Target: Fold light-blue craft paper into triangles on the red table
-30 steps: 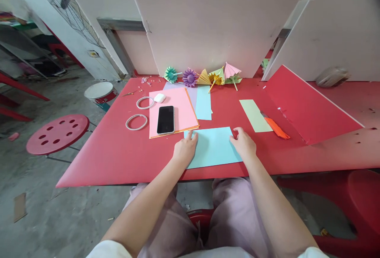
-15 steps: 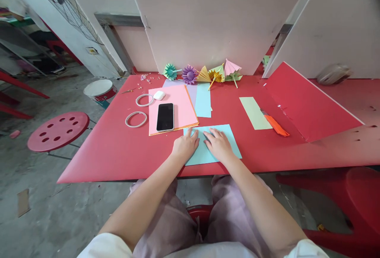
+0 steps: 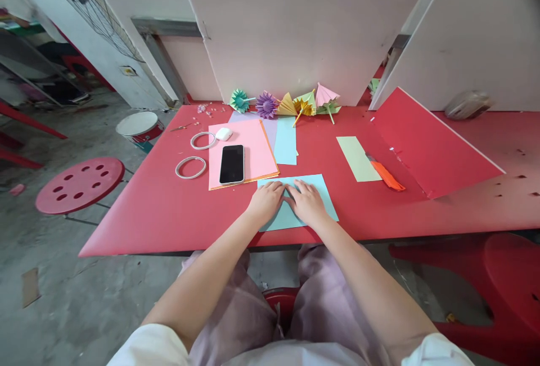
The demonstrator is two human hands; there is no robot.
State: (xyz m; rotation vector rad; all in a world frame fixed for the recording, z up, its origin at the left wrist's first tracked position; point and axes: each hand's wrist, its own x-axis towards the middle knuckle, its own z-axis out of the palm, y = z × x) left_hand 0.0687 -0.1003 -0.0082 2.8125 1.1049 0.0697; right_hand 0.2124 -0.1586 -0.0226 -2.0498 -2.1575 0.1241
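Note:
A light-blue sheet of paper (image 3: 282, 218) lies on the red table near its front edge, partly covered by both hands. My left hand (image 3: 266, 202) rests on the left half of the sheet, its fingers stretched forward and lying flat. On the other side, my right hand (image 3: 307, 202) presses the sheet with its fingers extended and slightly spread. The two hands are close together, the thumbs almost meeting over the middle of the paper. Just behind my left hand is a black-screened phone (image 3: 232, 164) on a stack of pink paper (image 3: 257, 147).
White rolls of tape (image 3: 190, 167) and a white earbud case (image 3: 224, 134) lie left. Folded paper umbrellas (image 3: 326, 95) and fans line the back. Rightward are a pale-green paper strip (image 3: 358, 159), an orange utility knife (image 3: 390, 178) and a standing red board (image 3: 439, 147).
My left hand has slid right across the sheet, closer to my right hand. My right hand's fingers have shifted only slightly. The whole view has moved a little.

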